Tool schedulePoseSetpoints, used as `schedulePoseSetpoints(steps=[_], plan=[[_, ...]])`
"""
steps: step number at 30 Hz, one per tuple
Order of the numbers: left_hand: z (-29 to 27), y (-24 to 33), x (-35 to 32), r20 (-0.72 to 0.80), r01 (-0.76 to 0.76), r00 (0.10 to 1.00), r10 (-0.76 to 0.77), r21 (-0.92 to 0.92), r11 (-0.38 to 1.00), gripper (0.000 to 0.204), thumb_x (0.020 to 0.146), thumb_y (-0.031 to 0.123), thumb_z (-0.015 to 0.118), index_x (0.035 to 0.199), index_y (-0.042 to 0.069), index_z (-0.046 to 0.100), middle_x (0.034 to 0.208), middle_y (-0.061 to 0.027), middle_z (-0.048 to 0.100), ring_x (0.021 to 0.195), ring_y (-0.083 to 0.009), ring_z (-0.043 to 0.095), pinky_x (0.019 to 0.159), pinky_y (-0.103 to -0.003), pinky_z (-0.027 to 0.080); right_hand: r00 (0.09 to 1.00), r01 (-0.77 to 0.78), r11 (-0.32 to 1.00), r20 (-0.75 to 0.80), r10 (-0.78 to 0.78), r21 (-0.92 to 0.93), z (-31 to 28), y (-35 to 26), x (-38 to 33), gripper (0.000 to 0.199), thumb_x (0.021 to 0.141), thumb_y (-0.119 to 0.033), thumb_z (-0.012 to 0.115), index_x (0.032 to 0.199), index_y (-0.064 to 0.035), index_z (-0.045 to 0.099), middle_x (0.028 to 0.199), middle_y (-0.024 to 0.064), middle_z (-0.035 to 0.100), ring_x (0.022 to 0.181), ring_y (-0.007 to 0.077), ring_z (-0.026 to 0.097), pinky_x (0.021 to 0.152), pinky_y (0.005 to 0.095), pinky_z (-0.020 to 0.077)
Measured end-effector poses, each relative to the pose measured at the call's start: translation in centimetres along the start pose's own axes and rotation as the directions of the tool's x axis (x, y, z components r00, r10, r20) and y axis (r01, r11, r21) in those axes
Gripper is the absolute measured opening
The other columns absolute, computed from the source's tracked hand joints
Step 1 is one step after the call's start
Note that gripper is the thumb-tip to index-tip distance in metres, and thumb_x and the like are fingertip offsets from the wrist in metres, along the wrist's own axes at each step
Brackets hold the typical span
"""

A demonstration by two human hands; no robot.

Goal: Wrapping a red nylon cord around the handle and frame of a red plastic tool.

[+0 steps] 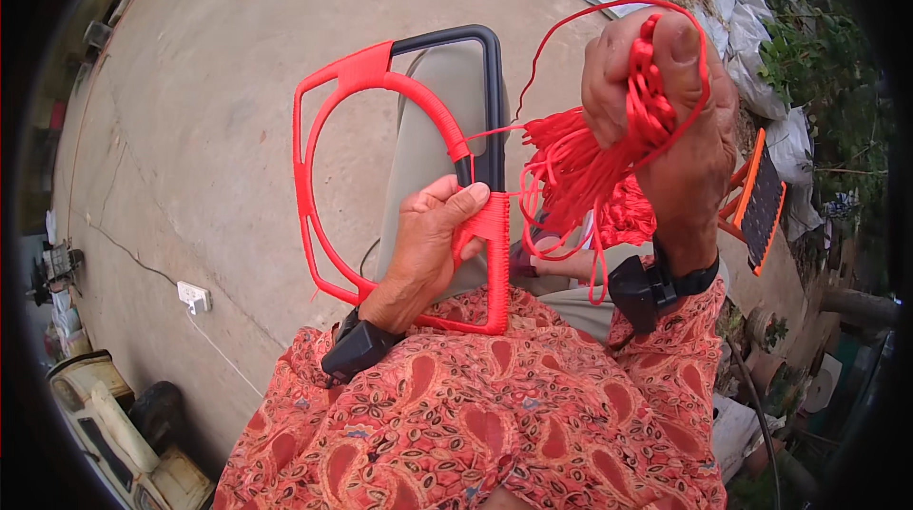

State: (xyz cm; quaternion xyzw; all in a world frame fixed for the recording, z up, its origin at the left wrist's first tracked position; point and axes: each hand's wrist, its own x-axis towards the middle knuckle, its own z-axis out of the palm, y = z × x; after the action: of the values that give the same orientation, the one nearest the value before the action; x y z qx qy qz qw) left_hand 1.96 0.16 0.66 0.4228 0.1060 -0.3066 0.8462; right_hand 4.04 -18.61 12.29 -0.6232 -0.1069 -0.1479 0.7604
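Observation:
A black tubular frame with a round hoop inside it rests on my lap, most of it wrapped in red cord. Bare black tube shows at its upper right corner and on a short piece of the hoop. My left hand grips the wrapped part at the lower right, thumb pressed on top. Raised to the right, my right hand is closed around a looped bundle of red cord. One strand arcs over that hand, and others run across to the frame near my left thumb.
More red cord lies in a heap below the bundle. An orange and black stool stands at the right. White sacks lie beside plants. On the concrete floor at the left are a white power socket block with cables and a toy car.

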Motion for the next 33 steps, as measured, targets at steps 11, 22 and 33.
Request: schedulePoseSetpoints(steps=[11,22,33], plan=[[0.0,0.2,-0.1,0.005,-0.018,1.000,0.018,0.012,1.000,0.011,0.091,0.012,0.060,0.094,0.001,0.057,0.077,-0.0049,0.063,0.055,-0.0068,0.054,0.041,-0.020,0.037,0.871,-0.467,0.712,-0.133,0.473,-0.524,-12.3,6.2,-7.1,0.036,0.096,-0.030,0.054,0.075,-0.0008,0.051,0.063,-0.0018,0.041,0.061,0.0063,0.038,0.052,0.0254,0.0335],[0.3,0.9,0.0,-0.018,-0.037,0.999,0.037,0.015,0.999,0.015,0.092,0.014,0.058,0.098,0.000,0.058,0.081,-0.0079,0.065,0.058,-0.0079,0.057,0.041,-0.020,0.037,0.714,-0.630,-0.229,-0.669,0.205,-0.742,-36.0,2.7,-18.4,0.048,0.083,-0.046,0.059,0.078,0.0025,0.059,0.071,0.0214,0.060,0.068,0.0375,0.057,0.066,0.0440,0.0432],[-1.1,1.4,-0.6,-0.063,-0.019,0.998,0.024,0.065,0.998,0.017,0.092,0.019,0.060,0.096,0.003,0.056,0.081,-0.0055,0.063,0.060,-0.0101,0.058,0.044,-0.023,0.042,0.732,-0.675,0.625,-0.463,0.500,-0.391,-20.2,1.4,-12.2,0.013,0.082,-0.015,0.067,0.082,-0.0066,0.057,0.063,-0.0032,0.052,0.047,0.0028,0.042,0.043,0.0199,0.0331]])
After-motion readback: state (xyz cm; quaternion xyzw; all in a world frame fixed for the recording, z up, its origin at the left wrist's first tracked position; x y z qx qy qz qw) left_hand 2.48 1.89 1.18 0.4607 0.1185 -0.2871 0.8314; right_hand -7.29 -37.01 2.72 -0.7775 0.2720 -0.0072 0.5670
